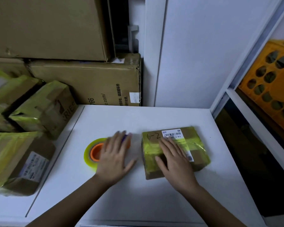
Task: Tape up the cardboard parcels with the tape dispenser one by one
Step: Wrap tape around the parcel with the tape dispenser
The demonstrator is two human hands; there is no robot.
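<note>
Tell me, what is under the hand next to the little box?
The left hand lies over a tape dispenser: its yellowish tape roll and orange core stick out on the left. The rest is covered.

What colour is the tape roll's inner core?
Orange, inside the yellow-green tape roll under the left hand; head view.

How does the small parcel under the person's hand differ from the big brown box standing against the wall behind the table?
The small cardboard parcel is wrapped in yellow-green tape; the large brown cardboard box shows mostly bare card. The parcel lies flat on the white table with the right hand resting on it; the box stands behind the table, untouched, with another carton stacked on it. The parcel has "6-2" handwritten on it; the box has printed text. Both are cardboard with white labels.
</note>
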